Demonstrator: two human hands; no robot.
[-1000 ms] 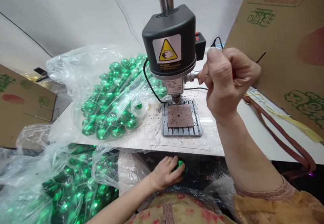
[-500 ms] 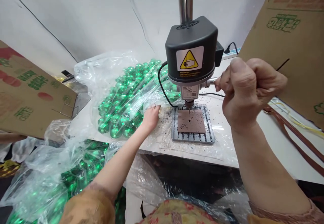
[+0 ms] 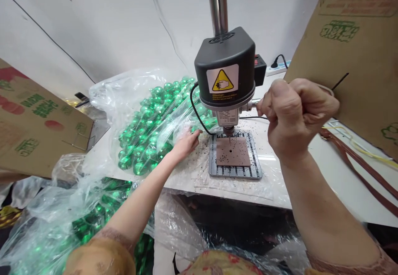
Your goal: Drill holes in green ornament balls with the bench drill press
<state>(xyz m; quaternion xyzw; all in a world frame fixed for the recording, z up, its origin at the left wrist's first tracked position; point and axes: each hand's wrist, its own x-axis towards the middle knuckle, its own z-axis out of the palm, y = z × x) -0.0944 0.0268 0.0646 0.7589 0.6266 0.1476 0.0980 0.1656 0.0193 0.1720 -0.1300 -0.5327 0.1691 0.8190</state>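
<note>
A black-topped drill press (image 3: 225,65) stands over a slotted metal base (image 3: 255,159). On the base lies a brown square plate (image 3: 238,156) with one small hole, sprinkled with dark shavings. My right hand (image 3: 295,117) is closed around the drill press handle (image 3: 253,104). At the left of the base, my left hand (image 3: 188,142) rests by the clear plastic over the green faceted balls (image 3: 139,142); its fingers are curled together, and whatever they hold, if anything, is too small to make out.
Cardboard boxes stand at the left (image 3: 37,121) and right (image 3: 351,59). A brown strap (image 3: 348,154) lies at the right. More green balls in plastic (image 3: 105,208) sit below the table at the lower left. A power strip (image 3: 276,69) is behind.
My left hand has turned and its fingers have shifted slightly right, nearer the black cable. My right hand stays on the handle. The view has shifted a little.
</note>
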